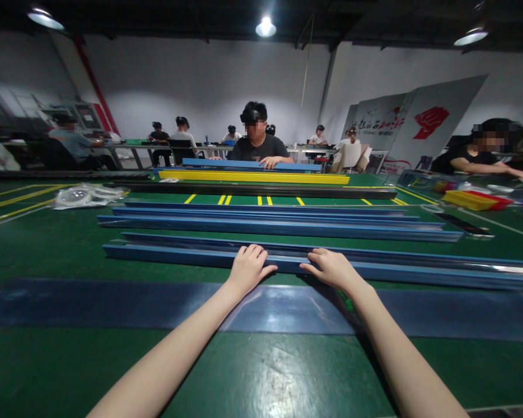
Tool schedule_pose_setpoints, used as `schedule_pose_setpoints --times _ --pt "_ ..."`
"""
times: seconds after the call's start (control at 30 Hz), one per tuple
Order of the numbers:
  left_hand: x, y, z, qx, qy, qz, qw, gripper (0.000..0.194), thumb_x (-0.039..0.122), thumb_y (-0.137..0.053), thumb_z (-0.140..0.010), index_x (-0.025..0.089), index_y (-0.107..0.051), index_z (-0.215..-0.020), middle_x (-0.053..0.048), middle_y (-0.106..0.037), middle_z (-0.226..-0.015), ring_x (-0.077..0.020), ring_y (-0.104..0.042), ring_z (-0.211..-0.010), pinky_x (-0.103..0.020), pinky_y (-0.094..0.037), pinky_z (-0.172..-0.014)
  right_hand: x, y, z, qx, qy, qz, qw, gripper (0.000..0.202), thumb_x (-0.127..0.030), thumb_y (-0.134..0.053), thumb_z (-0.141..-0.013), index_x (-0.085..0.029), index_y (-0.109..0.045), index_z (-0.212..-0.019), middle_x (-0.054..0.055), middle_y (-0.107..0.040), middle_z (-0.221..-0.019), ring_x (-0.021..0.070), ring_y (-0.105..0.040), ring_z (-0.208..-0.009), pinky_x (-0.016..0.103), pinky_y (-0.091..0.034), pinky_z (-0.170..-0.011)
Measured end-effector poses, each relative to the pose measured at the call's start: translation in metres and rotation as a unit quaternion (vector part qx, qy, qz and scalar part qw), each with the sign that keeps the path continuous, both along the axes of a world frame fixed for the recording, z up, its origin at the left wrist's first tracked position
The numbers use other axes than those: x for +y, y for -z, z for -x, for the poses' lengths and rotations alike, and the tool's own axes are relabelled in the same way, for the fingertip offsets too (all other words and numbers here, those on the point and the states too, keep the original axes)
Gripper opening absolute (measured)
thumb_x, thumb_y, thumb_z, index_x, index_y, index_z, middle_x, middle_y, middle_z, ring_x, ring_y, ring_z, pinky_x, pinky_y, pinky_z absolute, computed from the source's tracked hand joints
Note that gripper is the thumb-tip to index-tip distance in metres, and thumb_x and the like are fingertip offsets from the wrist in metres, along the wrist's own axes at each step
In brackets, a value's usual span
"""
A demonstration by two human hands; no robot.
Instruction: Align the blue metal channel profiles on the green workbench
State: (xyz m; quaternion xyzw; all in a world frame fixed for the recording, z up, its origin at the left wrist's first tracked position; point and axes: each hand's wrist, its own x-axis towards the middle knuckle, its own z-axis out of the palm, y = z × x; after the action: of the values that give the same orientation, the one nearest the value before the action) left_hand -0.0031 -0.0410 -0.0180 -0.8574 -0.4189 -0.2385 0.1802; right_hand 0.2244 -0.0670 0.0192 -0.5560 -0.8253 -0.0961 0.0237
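Apparently flat, a translucent strip (113,305) lies nearer than the hands. Past it, the left hand (250,267) and right hand (330,267), apart, clasp the blue channel (287,265), presumably steadying it; its long axis runs crosswise, left to right. Beyond them, similar blue lengths (279,229) lie roughly parallel.

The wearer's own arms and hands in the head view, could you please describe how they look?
The left forearm and right forearm are slim and show no sleeves. The left hand and right hand are ungloved. No watch or bracelet shows; fine details are too small to tell.
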Motion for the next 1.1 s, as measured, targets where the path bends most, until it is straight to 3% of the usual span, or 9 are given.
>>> schedule_pose_setpoints --times 0.5,0.77,1.1 --pt "0.0 0.0012 -0.0005 0.003 -0.006 -0.001 1.0 0.034 0.049 -0.049 -0.08 0.016 -0.056 -0.082 -0.006 -0.061 -0.089 -0.0211 -0.051 -0.089 -0.032 -0.033 -0.072 -0.0017 -0.0009 0.0025 0.036 -0.033 -0.004 0.999 0.034 -0.043 -0.033 -0.088 -0.018 -0.057 -0.089 0.008 -0.059 -0.096 0.0189 -0.053 -0.092 0.026 -0.038 -0.074" --pt "0.0006 0.0001 -0.0013 -0.008 -0.023 0.001 1.0 0.036 0.051 -0.05 -0.078 0.016 -0.053 -0.084 -0.006 -0.06 -0.087 -0.0203 -0.052 -0.085 -0.031 -0.033 -0.071 0.0011 0.0026 0.0019 0.056 -0.038 -0.012 0.998 0.027 -0.039 -0.037 -0.087 -0.018 -0.053 -0.093 0.008 -0.059 -0.094 0.0183 -0.054 -0.087 0.026 -0.037 -0.071" --pt "-0.0032 -0.0016 -0.0022 -0.025 -0.046 -0.006 0.999 0.038 0.054 -0.052 -0.075 0.016 -0.052 -0.077 -0.005 -0.059 -0.08 -0.0202 -0.051 -0.079 -0.031 -0.033 -0.068 -0.0001 0.0012 0.0051 0.07 -0.06 -0.037 0.995 0.012 -0.029 -0.046 -0.084 -0.019 -0.05 -0.08 0.004 -0.056 -0.082 0.0156 -0.052 -0.077 0.024 -0.034 -0.063"
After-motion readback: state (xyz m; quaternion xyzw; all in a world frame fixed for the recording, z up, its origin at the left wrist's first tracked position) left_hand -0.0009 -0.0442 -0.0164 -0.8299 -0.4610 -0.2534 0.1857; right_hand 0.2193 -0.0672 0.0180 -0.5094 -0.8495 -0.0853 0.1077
